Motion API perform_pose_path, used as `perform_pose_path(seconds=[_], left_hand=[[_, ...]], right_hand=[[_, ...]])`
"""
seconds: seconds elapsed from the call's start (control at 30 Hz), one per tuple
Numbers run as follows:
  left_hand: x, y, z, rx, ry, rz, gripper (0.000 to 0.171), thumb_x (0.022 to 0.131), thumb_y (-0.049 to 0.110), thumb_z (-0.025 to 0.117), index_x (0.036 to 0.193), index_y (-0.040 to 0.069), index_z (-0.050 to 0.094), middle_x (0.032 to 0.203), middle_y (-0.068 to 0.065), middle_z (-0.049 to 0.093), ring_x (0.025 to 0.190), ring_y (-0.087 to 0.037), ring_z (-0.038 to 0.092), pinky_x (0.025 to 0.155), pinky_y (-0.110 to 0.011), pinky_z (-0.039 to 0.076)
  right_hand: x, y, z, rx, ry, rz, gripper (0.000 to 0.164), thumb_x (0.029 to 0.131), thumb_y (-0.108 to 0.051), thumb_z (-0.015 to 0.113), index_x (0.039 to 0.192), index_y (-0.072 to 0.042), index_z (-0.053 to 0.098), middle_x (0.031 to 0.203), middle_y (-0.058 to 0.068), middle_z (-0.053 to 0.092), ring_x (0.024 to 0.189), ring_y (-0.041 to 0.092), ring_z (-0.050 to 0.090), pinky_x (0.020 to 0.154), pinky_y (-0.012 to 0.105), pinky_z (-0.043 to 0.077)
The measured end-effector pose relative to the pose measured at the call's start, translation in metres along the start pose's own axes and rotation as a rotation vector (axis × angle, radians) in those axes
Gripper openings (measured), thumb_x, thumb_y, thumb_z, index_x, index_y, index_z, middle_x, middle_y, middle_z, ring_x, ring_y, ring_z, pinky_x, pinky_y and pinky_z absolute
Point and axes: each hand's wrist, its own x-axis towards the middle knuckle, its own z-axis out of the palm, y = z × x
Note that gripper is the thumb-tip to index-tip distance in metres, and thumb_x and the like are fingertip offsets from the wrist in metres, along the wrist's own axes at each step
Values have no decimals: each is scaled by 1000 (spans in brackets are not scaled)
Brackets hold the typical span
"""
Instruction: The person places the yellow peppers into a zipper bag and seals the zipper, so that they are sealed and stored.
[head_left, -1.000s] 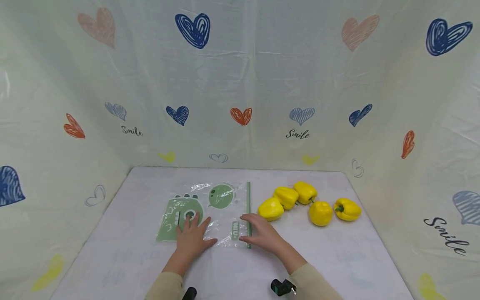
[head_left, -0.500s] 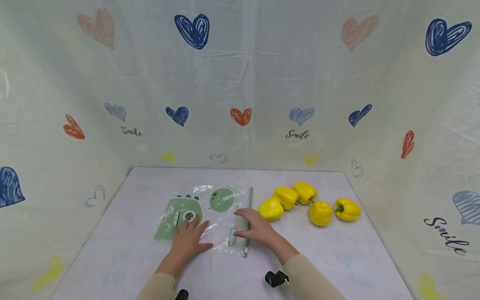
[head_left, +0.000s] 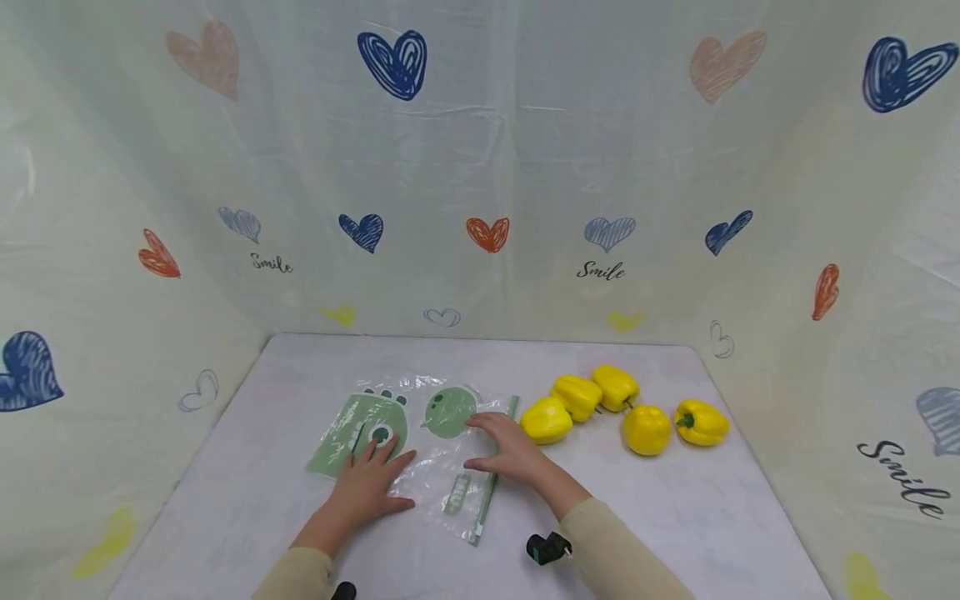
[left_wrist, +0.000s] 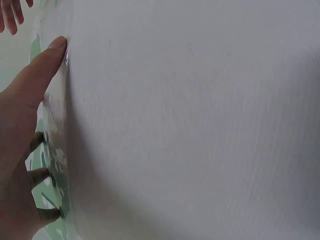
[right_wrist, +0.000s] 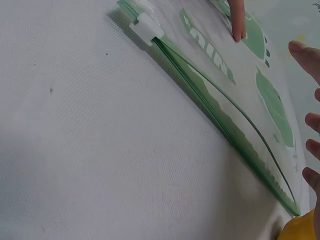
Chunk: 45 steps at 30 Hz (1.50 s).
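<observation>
A clear zip bag point(head_left: 438, 454) with green cartoon prints lies flat on the table, turned slightly askew. My left hand point(head_left: 362, 490) rests on its left part, fingers spread; in the left wrist view the thumb point(left_wrist: 42, 70) touches the bag's near edge. Above the zip side, my right hand point(head_left: 513, 454) holds nothing, its thumb and fingers apart and loosely bent; whether it touches the film cannot be told. In the right wrist view the white slider point(right_wrist: 147, 29) sits near one end of the green zip strip point(right_wrist: 215, 117), whose two sides part along the middle.
Several yellow bell peppers point(head_left: 547, 419) lie right of the bag, the nearest close to the zip's far end. A small black device point(head_left: 548, 548) is by the right sleeve. A heart-print curtain point(head_left: 491, 150) surrounds the white table point(head_left: 637, 517).
The bag has turned clockwise, its zip's near end swinging toward me and left. Both hands have shifted slightly left, the left one also nearer to me. The peppers stay put.
</observation>
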Motion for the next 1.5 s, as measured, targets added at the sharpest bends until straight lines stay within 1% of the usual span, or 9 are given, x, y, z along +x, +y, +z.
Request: perform_pose_path(seconds=[0.1,0.23,0.47,0.67,0.83,1.0,1.13,1.37,1.5], left_hand=[[-1,-6,-1,24,-6,29,80,74,61,72,141,23,52,153,-14,36,136,-49,29,101,-74,24],[-3,-13,-4,39,-37,43,81,74,62,72,142,24,51,154,-13,35,137,-48,28,102,-74,24],[-5,-19,-16,29,-91,86,80,73,57,76,140,22,53,153,-14,35,136,-49,28,101,-75,23],[2,-28,-22,39,-132,126,83,69,55,80,140,22,53,152,-13,37,136,-49,30,101,-74,25],[9,-29,-26,14,-156,106,82,67,49,85,138,21,55,151,-12,39,136,-47,31,103,-72,25],[15,-30,-26,-21,-162,73,80,67,49,85,137,22,57,151,-12,39,138,-46,29,105,-72,22],[18,-32,-24,-32,-148,63,82,67,49,85,138,20,56,151,-13,39,138,-46,28,104,-72,22],[25,-40,-21,-39,-120,63,86,67,52,84,140,19,53,152,-14,36,140,-45,25,104,-74,19],[29,-44,-19,-54,-120,54,88,66,50,85,141,19,52,153,-14,35,141,-44,22,104,-75,17]], right_hand=[[3,-1,1,-26,-21,4,68,82,-47,75,139,-16,53,144,4,48,135,26,39,112,46,32],[7,-2,1,-65,-55,0,70,81,-48,76,139,-17,53,146,3,47,136,25,38,113,45,31],[17,-3,2,-108,-106,-7,71,81,-50,74,141,-19,52,148,2,44,139,26,34,113,49,28],[23,1,6,-167,-148,-24,73,80,-54,73,142,-23,51,150,-1,42,140,23,31,115,46,25],[23,4,10,-212,-161,-34,75,78,-56,73,141,-23,50,151,-1,41,141,24,30,116,46,24],[21,8,15,-232,-154,-28,75,78,-58,73,141,-23,52,151,-2,40,142,24,27,117,45,21],[20,11,21,-224,-123,-24,75,78,-60,71,141,-24,51,152,-1,39,142,24,28,117,45,21],[21,10,30,-205,-66,-17,75,77,-61,72,140,-23,53,154,3,35,141,27,30,113,51,26],[22,9,34,-229,-67,-8,77,76,-63,71,141,-24,52,154,2,35,141,27,29,113,51,26]])
